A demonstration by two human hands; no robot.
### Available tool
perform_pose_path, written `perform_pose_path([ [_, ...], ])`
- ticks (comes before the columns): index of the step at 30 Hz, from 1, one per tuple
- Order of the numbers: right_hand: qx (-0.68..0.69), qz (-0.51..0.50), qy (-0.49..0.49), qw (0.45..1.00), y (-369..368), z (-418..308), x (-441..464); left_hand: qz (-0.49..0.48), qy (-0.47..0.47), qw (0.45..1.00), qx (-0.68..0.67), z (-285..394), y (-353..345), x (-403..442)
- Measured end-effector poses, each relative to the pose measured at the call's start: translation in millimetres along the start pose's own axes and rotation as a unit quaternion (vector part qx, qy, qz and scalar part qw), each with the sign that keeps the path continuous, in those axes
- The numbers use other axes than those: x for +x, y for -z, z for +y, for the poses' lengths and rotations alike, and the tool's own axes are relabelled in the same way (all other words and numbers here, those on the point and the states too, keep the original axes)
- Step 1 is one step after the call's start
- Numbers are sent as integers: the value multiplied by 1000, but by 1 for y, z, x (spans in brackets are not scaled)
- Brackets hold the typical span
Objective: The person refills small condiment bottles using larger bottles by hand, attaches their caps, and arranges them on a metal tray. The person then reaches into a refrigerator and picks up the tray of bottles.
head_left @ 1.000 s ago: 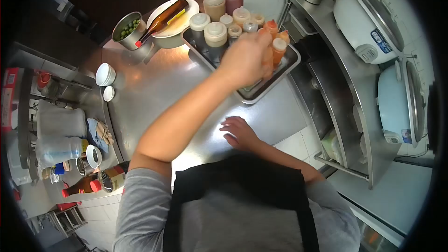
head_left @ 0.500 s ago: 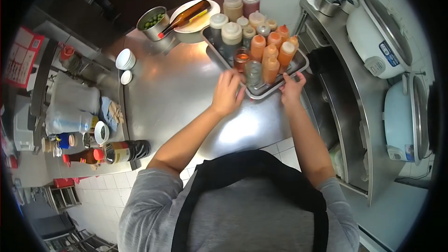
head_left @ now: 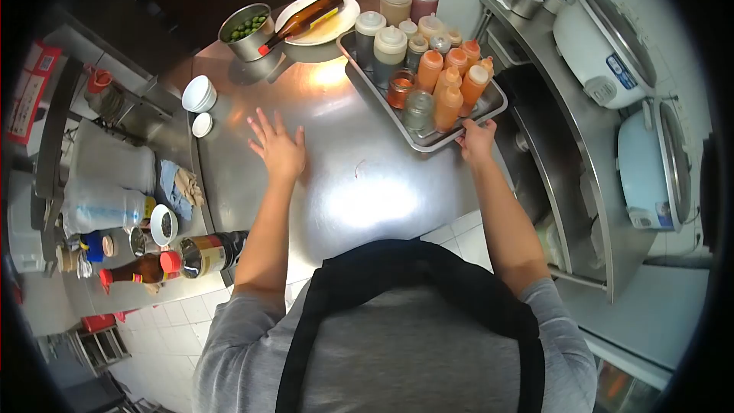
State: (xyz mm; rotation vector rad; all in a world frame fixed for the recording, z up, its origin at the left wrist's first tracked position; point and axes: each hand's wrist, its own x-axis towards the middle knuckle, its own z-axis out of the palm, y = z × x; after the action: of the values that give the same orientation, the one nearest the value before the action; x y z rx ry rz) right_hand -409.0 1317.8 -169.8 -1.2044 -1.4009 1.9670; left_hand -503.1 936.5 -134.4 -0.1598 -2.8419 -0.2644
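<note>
My left hand (head_left: 279, 149) is over the steel tabletop (head_left: 329, 130), its fingers spread and holding nothing. With my right hand (head_left: 477, 140) I grip the near right edge of a metal tray (head_left: 380, 105). Squeeze bottles crowd the tray, among them several orange sauce bottles (head_left: 449, 99) and a dark-filled one with a white cap (head_left: 391, 53). At its near end stand a clear glass jar (head_left: 418, 111) and a jar of red sauce (head_left: 401, 89). A short reddish strand (head_left: 358, 167) lies on the metal between my hands.
At the back are a pot of green fruit (head_left: 248, 29) and a plate (head_left: 344, 19) with a brown bottle (head_left: 312, 17) lying on it. Small white bowls (head_left: 199, 94) sit by the left edge. Rice cookers (head_left: 604, 50) line the right-hand shelf; large sauce bottles (head_left: 205, 254) stand at lower left.
My left hand has left the tray's near left corner and moved left over the tabletop, its fingers now spread. My right hand stays on the tray.
</note>
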Motion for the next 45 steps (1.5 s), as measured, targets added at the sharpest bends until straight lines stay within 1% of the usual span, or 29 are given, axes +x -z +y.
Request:
perform_pose_path([
  [2, 3, 27, 4, 1000, 7, 8, -12, 2, -13, 998, -54, 12, 4, 12],
  [5, 37, 29, 21, 999, 30, 21, -27, -13, -40, 994, -104, 23, 3, 23],
  [11, 70, 32, 21, 997, 86, 26, -77, -65, -92, 979, -169, 53, -6, 11],
  [14, 59, 58, 17, 996, 103, 36, -105, -74, -103, 971, -203, 68, -20, 3],
  [15, 56, 62, 14, 996, 107, 39, -116, -41, -117, 963, -239, 74, -20, -1],
  [17, 93, 44, 10, 995, 113, 42, -136, 28, -140, 940, -310, 85, -17, -8],
  [19, 120, 31, 1, 992, 118, 38, -156, 47, -220, 911, -345, 99, 7, -30],
  [20, 106, 5, -3, 994, 129, 44, -158, 57, -259, 894, -362, 106, 18, -46],
  [22, 125, -24, -20, 992, 141, 49, -161, 54, -357, 848, -389, 118, 29, -86],
  [23, 134, -41, -27, 990, 147, 51, -163, 33, -389, 838, -381, 122, 33, -105],
  [24, 114, -55, -43, 991, 152, 49, -166, 12, -420, 827, -373, 125, 38, -125],
  [27, 70, -36, -53, 996, 170, 32, -192, -32, -455, 792, -405, 136, 44, -172],
  [30, 21, -30, -15, 999, 223, 37, -206, -37, -498, 765, -406, 142, 50, -209],
  [33, -31, -60, 4, 998, 304, 40, -222, -107, -529, 727, -426, 151, 55, -241],
  [34, -76, -69, 3, 995, 337, 40, -227, -104, -518, 733, -428, 157, 58, -256],
  [37, -174, -76, -13, 982, 466, 49, -235, -167, -505, 747, -399, 166, 63, -310],
  [38, -212, -32, -9, 977, 516, 57, -242, -152, -511, 749, -393, 175, 74, -328],
  [39, -246, 14, -5, 969, 584, 82, -242, -157, -510, 744, -402, 184, 83, -346],
  [40, -365, 48, -38, 929, 646, 86, -258, -152, -517, 736, -409, 193, 91, -363],
  [41, -372, 71, -17, 925, 752, 133, -260, -147, -527, 726, -418, 202, 97, -378],
  [42, -296, 123, -112, 940, 827, 144, -297, -164, -521, 723, -423, 208, 101, -393],
  [43, -273, 266, -123, 916, 893, 163, -336, -156, -525, 717, -430, 214, 103, -405],
  [44, -314, 295, -137, 892, 968, 174, -387, -156, -524, 724, -421, 217, 110, -413],
  [45, -257, 338, -225, 877, 1009, 158, -444, -155, -522, 730, -412, 218, 117, -417],
])
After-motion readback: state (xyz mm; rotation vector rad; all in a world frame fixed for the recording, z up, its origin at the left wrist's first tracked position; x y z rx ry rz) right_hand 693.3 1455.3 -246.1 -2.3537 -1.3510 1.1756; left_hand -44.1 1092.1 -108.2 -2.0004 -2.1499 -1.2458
